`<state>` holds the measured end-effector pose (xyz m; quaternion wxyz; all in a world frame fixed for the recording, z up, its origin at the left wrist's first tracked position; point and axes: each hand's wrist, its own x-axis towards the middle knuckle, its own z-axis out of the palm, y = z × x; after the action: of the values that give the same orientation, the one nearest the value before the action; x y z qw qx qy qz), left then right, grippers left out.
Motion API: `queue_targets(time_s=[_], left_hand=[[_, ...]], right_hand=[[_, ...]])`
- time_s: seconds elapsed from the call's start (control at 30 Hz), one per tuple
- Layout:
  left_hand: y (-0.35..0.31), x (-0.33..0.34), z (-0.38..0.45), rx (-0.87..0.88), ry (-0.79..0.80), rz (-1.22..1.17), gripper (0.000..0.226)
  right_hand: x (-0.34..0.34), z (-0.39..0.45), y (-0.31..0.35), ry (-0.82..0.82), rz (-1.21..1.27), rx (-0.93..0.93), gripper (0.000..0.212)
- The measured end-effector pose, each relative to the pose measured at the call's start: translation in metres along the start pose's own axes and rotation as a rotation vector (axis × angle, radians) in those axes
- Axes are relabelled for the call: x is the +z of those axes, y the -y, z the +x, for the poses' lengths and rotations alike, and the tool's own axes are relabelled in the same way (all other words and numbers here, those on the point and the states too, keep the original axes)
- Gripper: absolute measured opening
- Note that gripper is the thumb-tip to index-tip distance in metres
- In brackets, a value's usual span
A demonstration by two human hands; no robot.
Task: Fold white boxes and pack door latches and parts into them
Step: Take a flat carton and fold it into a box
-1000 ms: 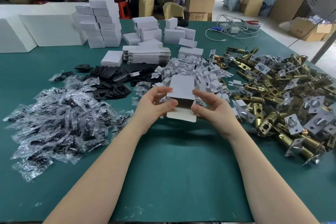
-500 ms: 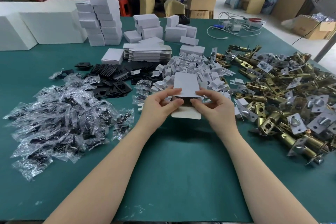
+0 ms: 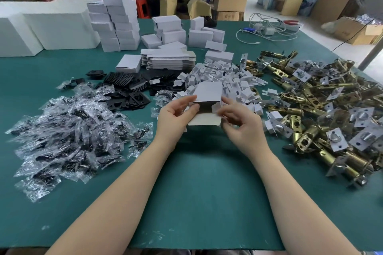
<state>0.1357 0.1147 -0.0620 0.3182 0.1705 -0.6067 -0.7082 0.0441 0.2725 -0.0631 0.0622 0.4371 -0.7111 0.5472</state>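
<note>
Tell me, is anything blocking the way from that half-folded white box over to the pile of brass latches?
Nothing visible blocks it. The half-folded white cardboard box is gripped by the left hand and right hand above the green table. The brass door latches lie just right, with only loose white card inserts scattered between.

green table (image 3: 207,192) bearing bagged parts (image 3: 68,136), black plates (image 3: 128,93), white boxes (image 3: 120,25), brass latches (image 3: 323,109).

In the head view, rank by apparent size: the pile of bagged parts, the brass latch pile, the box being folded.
1-2. pile of bagged parts and brass latch pile: look alike, not ranked.
3. box being folded, smallest.
</note>
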Motion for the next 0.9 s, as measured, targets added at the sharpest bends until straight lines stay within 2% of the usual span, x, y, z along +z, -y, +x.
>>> queue_targets(time_s=[0.17,0.3,0.4,0.5,0.6,0.67,0.77,0.9], left_hand=[[-0.001,-0.001,-0.001,-0.055,0.137,0.014,0.034],[-0.005,-0.005,0.0,-0.14,0.267,-0.03,0.058],[-0.008,-0.008,-0.003,-0.09,0.333,0.046,0.053],[-0.007,-0.006,-0.005,-0.038,0.271,0.142,0.043],[-0.007,-0.002,-0.006,0.042,0.238,0.245,0.027],[-0.006,0.002,-0.008,0.065,0.238,0.214,0.024],[-0.004,0.011,-0.012,0.077,0.236,0.11,0.031],[0.008,0.022,-0.014,0.069,0.052,0.187,0.028]], right_hand=[[-0.005,0.003,-0.003,0.015,-0.183,-0.053,0.033],[-0.009,0.004,-0.006,0.034,-0.201,-0.017,0.03],[-0.008,0.005,-0.007,0.038,-0.203,-0.063,0.018],[-0.008,0.005,-0.009,0.036,-0.178,-0.066,0.01],[0.0,0.002,-0.005,-0.042,-0.02,-0.011,0.024],[0.004,0.002,-0.001,-0.092,0.082,0.047,0.031],[0.009,0.004,-0.003,-0.165,0.037,0.129,0.013],[0.014,0.005,-0.005,-0.232,0.089,0.257,0.003]])
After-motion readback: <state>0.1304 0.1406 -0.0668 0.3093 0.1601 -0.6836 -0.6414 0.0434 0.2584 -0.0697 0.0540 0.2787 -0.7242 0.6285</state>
